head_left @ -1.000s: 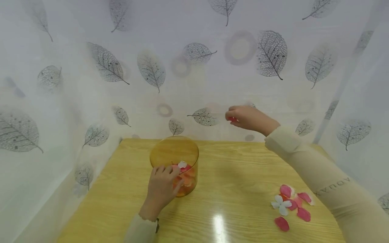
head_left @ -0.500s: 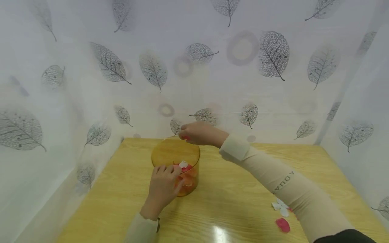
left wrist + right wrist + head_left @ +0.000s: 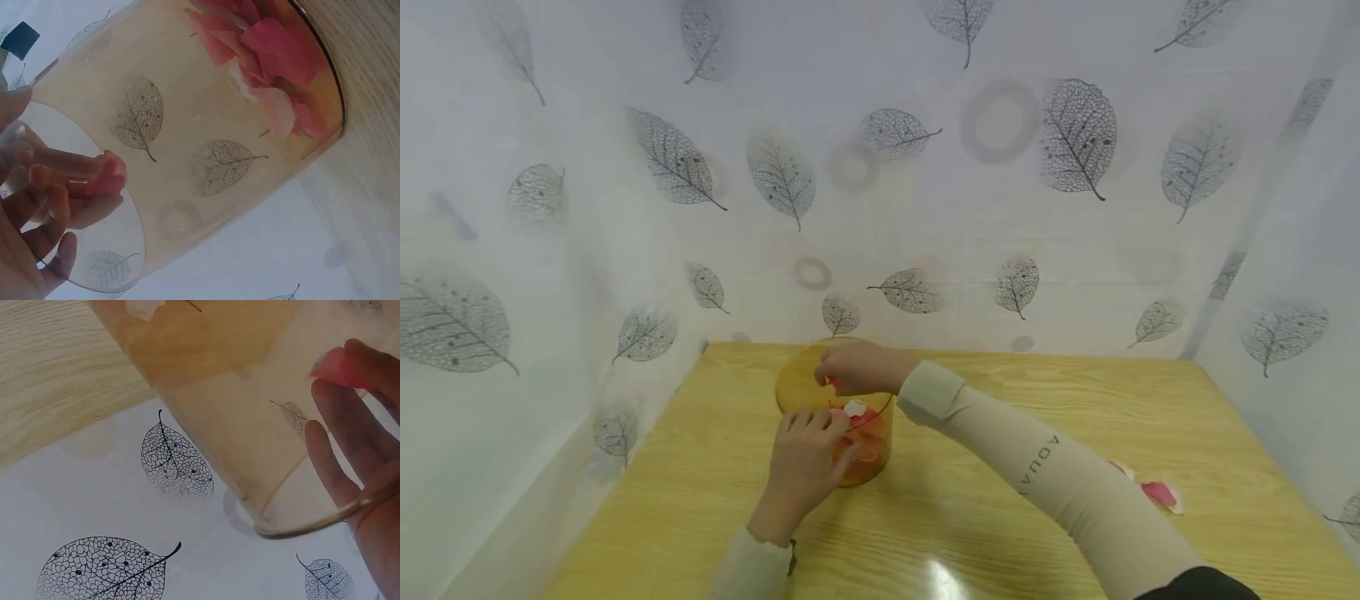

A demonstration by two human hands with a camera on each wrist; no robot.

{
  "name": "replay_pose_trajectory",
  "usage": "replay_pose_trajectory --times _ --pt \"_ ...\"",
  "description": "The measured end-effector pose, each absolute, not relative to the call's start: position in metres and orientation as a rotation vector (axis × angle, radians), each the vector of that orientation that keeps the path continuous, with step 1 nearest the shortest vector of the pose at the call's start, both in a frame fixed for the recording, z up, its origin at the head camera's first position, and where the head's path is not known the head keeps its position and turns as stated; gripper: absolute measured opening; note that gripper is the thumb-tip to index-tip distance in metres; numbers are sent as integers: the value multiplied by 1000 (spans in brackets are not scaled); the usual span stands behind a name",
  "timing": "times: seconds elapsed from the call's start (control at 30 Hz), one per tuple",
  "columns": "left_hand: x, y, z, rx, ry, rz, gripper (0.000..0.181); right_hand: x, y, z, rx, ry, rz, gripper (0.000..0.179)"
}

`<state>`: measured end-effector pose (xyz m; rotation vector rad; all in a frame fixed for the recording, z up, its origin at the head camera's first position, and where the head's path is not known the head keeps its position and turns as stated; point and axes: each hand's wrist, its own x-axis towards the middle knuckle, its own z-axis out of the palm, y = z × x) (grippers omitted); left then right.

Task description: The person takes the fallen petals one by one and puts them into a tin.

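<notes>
An amber clear glass jar (image 3: 880,450) stands on the table with pink, peach and white petals (image 3: 281,50) in its bottom. My left hand (image 3: 805,458) grips the jar's near-left rim, fingers bent over the edge and thumb along the outside. Reaching in through the jar's mouth from the right, my right hand (image 3: 865,368) pinches a pink petal (image 3: 340,367) between thumb and fingers. The same petal shows above the heap in the left wrist view, apart from it. A white petal (image 3: 854,408) lies on top of the heap.
On the right of the wooden table (image 3: 1000,433) lie a pink petal (image 3: 1161,494) and a whitish one (image 3: 1122,470), beside my right sleeve (image 3: 1060,492), which covers that area. Leaf-printed sheeting (image 3: 925,192) rises behind the table and at both sides.
My right hand has moved left and down, from above the table's back edge into the jar's mouth, with the petal in it. The right sleeve now covers most loose petals. My left hand stays put.
</notes>
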<state>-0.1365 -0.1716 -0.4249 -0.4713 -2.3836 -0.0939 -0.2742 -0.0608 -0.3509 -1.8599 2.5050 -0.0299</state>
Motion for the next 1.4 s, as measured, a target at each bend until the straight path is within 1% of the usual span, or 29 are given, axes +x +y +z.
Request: replay_pose_trajectory --times 0.2,0.4,0.63,0.87,1.03,1.17,1.4 --pt "-136 -171 -425 -455 -2404 -86 34 -272 -58 -347 -1831 2515 9 27" --pt "-136 -171 -425 -455 -2415 -89 34 -269 -48 -338 -1805 2542 -5 26" --pt "-137 -170 -426 -468 -2388 -91 35 -261 -13 -318 -1824 2602 -11 25" --pt "-138 -172 -427 -468 -2377 -77 35 -246 46 -302 -1895 2724 -64 24" --pt "-138 -171 -429 -472 -2374 -73 36 -232 98 -297 -1862 2841 -71 25" --pt "-138 -170 -428 -476 -2365 -75 36 -224 142 -303 -1824 2931 -66 25" --pt "-139 -170 -428 -477 -2343 -63 39 -214 212 -330 -1716 3019 -105 29"
